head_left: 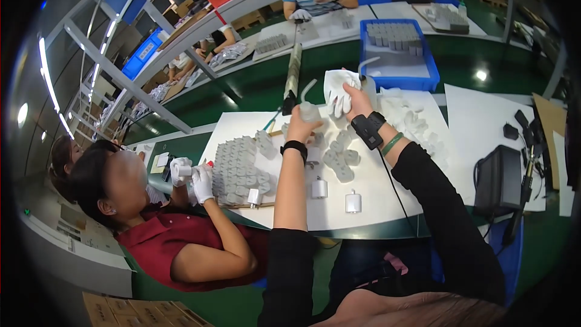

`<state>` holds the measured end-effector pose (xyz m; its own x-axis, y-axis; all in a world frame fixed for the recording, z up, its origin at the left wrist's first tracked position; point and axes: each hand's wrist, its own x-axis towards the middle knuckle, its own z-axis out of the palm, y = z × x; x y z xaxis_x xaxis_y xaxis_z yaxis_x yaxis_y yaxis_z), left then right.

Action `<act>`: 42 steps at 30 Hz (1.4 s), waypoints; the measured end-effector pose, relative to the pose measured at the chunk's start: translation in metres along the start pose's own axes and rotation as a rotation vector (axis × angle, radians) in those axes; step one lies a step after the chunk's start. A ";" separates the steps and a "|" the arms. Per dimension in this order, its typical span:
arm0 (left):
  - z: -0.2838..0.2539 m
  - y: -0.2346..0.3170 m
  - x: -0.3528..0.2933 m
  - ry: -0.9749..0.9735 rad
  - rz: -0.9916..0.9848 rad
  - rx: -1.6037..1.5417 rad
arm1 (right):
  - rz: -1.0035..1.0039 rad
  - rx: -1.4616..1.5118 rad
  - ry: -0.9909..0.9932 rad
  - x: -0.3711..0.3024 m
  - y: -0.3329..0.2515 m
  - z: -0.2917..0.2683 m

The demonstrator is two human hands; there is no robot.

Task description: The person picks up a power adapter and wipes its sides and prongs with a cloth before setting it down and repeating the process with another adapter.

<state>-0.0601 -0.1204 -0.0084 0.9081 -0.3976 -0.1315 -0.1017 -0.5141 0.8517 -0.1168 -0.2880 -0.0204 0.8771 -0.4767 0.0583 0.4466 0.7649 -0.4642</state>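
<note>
My left hand [301,128] is closed round a translucent squeeze bottle [310,112] with a bent spout, standing over the white-covered table. My right hand [358,102] is closed on a white glove [339,88], which hangs from its fingers beside the bottle. Behind it, a second bottle with a bent spout [367,82] is partly hidden. Below the hands lie translucent plastic caps [340,163] in a loose cluster. Nearer to me on the white sheet are a small white adapter block [353,202] and a similar block [319,188].
Rows of translucent plastic pieces [239,166] stand at left, next to a co-worker in a red top [163,236] wearing white gloves. A blue bin [399,75] is at the back. A black box [498,178] and cables lie at right. A wrist cord hangs from my right wrist.
</note>
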 end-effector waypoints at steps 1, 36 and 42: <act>-0.009 -0.014 0.007 0.072 0.066 0.097 | -0.004 0.002 -0.063 0.003 0.008 0.013; -0.018 -0.011 -0.020 0.514 0.256 0.500 | -0.003 0.095 -0.028 -0.016 -0.044 0.037; -0.006 0.008 -0.121 -0.124 0.368 -0.756 | -0.090 -0.048 0.048 -0.136 -0.088 0.022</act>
<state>-0.1685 -0.0718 0.0173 0.8147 -0.5431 0.2034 -0.0431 0.2930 0.9551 -0.2715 -0.2813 0.0325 0.8237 -0.5638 0.0598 0.5134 0.6970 -0.5005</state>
